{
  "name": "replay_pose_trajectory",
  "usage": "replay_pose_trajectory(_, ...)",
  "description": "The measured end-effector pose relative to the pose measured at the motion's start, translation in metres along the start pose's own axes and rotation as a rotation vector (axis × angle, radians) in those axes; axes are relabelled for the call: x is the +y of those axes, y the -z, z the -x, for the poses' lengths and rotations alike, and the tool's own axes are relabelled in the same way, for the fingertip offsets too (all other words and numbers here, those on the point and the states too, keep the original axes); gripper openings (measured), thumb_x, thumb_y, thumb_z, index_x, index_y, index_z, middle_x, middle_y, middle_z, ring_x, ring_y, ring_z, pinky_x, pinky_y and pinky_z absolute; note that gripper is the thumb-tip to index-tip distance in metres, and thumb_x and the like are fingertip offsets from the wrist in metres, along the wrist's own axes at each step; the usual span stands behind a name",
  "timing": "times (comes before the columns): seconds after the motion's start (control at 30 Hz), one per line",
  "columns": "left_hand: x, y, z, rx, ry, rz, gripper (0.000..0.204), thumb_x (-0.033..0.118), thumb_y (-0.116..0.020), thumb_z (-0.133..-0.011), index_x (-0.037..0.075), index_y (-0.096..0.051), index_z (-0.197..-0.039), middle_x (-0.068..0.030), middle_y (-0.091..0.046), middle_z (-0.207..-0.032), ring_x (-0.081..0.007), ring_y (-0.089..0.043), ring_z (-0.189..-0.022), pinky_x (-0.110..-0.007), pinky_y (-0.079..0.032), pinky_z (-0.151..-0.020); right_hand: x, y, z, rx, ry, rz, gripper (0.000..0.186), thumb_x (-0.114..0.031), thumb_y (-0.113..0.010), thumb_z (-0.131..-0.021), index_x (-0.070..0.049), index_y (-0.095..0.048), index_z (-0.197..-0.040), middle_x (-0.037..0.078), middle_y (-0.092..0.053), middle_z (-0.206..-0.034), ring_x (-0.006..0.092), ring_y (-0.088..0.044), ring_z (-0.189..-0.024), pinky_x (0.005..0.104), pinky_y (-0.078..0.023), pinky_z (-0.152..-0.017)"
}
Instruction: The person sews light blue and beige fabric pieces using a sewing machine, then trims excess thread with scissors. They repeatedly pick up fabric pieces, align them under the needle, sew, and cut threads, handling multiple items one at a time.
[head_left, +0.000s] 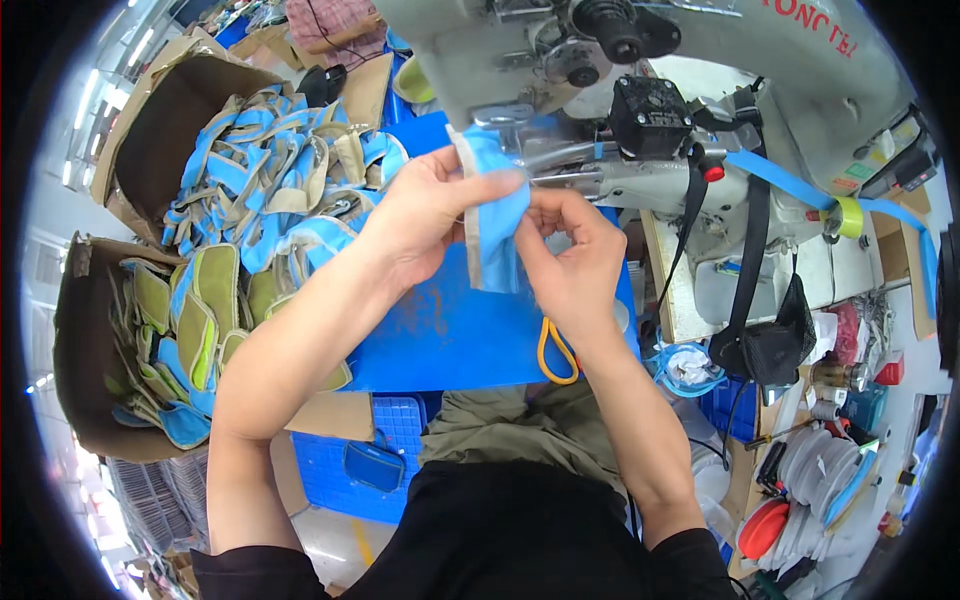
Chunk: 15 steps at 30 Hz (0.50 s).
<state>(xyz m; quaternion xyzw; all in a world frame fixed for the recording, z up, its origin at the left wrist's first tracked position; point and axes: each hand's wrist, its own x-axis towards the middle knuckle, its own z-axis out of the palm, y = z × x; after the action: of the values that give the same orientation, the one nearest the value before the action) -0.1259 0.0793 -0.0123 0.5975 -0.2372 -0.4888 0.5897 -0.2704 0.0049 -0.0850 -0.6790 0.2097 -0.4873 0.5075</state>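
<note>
In the head view, we are holding a cloth strip (497,220), blue with a beige edge, above the blue bench (430,335), just in front of the sewing machine (490,65). Our left hand (430,210) is grasping its left part, the thumb lying across the blue face and the other fingers bending behind. Our right hand (578,250) is pinching the right edge between thumb and curled fingers. Whether the strip is touching the machine, we cannot tell.

An orange loop (557,352) is lying at the bench's near edge, below our right wrist. To our left, a heap of blue and beige pieces (255,185) is spilling from a carton (150,150), and green pads (205,300) are filling a second carton (85,350) nearer to us. On the machine's right side, a blue tape (780,180) is running through a yellow-green ring (848,217), and a black block (650,115) is sitting left of a red knob (713,174). Beyond the bench, a person in a checked shirt (335,25) is partly showing.
</note>
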Motion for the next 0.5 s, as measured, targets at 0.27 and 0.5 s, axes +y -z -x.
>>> replay_pose_trajectory(0.27, -0.016, 0.004, 0.005, -0.033, -0.246, -0.097, 0.028, 0.008, -0.078, -0.093, 0.003, -0.067, -0.118, -0.0065, -0.076, -0.108, -0.0125, -0.072, -0.093, -0.028, -0.057, -0.087, 0.003, 0.005, 0.003, 0.029, 0.006, -0.014, 0.015, -0.004, -0.077, -0.086, -0.002, -0.074, -0.1, 0.01, -0.076, -0.089, 0.0192, -0.073, -0.078, 0.0296, -0.055, -0.071)
replay_pose_trajectory(0.5, -0.009, 0.01, 0.005, -0.058, -0.181, -0.034, 0.022, 0.01, -0.071, -0.099, 0.004, -0.066, -0.119, -0.0071, -0.075, -0.107, -0.0157, -0.072, -0.095, -0.031, -0.058, -0.088, 0.02, 0.001, 0.022, 0.04, 0.044, -0.141, 0.021, -0.007, -0.081, -0.084, -0.003, -0.074, -0.104, 0.008, -0.075, -0.096, 0.018, -0.07, -0.08, 0.0315, -0.052, -0.071)
